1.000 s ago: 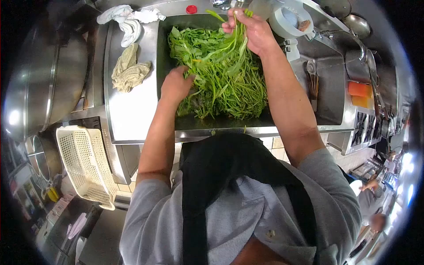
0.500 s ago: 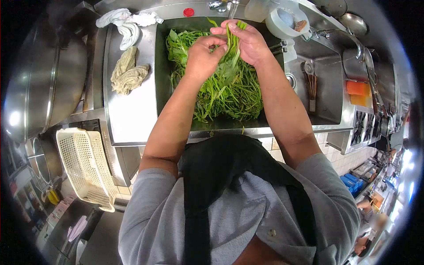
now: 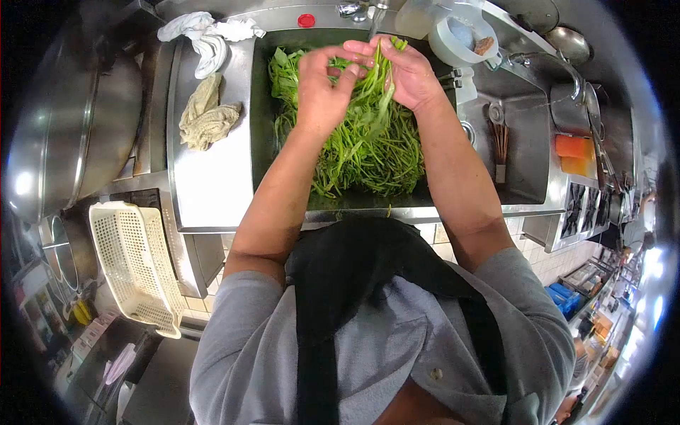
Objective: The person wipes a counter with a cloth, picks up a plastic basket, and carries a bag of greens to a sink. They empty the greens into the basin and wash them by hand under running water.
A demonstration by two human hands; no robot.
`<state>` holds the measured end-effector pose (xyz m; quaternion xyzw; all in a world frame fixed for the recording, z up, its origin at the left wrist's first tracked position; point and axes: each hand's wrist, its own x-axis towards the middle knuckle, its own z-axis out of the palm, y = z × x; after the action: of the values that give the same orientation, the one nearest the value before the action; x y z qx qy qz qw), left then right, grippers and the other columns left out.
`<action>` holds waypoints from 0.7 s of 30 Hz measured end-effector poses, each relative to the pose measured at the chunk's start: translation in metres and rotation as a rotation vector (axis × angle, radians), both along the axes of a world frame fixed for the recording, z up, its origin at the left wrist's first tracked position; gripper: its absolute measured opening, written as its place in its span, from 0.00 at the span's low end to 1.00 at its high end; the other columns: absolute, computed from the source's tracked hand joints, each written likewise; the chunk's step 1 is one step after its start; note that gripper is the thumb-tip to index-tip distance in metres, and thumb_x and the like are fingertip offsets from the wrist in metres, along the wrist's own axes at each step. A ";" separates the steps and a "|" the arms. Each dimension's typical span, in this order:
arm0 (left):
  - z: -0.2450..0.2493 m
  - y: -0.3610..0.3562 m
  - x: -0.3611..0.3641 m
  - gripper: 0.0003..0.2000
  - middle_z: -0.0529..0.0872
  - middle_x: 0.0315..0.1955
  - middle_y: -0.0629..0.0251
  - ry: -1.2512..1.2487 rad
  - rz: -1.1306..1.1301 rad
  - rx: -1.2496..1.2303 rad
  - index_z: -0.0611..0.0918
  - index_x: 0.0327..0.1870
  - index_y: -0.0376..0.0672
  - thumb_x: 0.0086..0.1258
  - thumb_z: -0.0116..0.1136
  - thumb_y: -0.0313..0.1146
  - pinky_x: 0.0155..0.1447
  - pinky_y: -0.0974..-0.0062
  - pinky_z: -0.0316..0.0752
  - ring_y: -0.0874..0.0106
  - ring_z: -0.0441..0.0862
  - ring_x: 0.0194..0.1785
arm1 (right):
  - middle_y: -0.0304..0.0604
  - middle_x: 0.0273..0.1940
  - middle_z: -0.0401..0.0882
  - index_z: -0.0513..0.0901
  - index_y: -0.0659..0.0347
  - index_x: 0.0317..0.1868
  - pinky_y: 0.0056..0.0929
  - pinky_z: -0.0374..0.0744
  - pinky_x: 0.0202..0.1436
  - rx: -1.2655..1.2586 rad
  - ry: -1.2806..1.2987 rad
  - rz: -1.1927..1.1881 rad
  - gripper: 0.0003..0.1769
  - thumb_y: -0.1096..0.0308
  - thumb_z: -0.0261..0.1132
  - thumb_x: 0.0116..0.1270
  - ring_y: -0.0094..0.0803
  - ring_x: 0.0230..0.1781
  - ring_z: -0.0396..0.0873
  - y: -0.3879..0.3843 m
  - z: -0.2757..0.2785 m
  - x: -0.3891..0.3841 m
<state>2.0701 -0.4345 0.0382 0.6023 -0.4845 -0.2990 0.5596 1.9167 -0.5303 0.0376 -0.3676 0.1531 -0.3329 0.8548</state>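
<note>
The right hand is raised over the sink, its fingers closed around the top of a bunch of greens. The stems hang down from the fist into the heap of greens that fills the basin below. Holding the bunch by one end probably lets the stems hang straight and line up, and anything that falls lands back in the heap.

The left hand is just beside it and touches the same bunch. Its fingers are bent and narrow at the stems near the right thumb. I cannot tell whether they actually pinch a stem, because the leaves hide the tips. The two hands seem to share the work, with one holding the bunch steady and the other picking at it.

Beyond the fingers are the tap and a red cap on the sink's far edge. To the left of the fingers, crumpled cloths lie on the steel surface, within reach for wiping. Further left and lower, a white basket stands tilted beside the surface. To the right of the fingers are a plastic tub and a second sink with utensils standing in it.
</note>
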 end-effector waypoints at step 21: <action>-0.015 -0.022 0.017 0.08 0.83 0.34 0.57 -0.049 -0.147 0.049 0.86 0.38 0.37 0.61 0.67 0.30 0.42 0.71 0.78 0.67 0.84 0.35 | 0.45 0.46 0.77 0.76 0.61 0.50 0.44 0.86 0.41 0.050 0.291 -0.054 0.13 0.62 0.61 0.72 0.36 0.40 0.81 0.004 0.013 0.014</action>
<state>2.0868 -0.4565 0.0230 0.5856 -0.5336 -0.3362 0.5092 1.9304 -0.5260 0.0510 -0.3861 0.2936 -0.2949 0.8232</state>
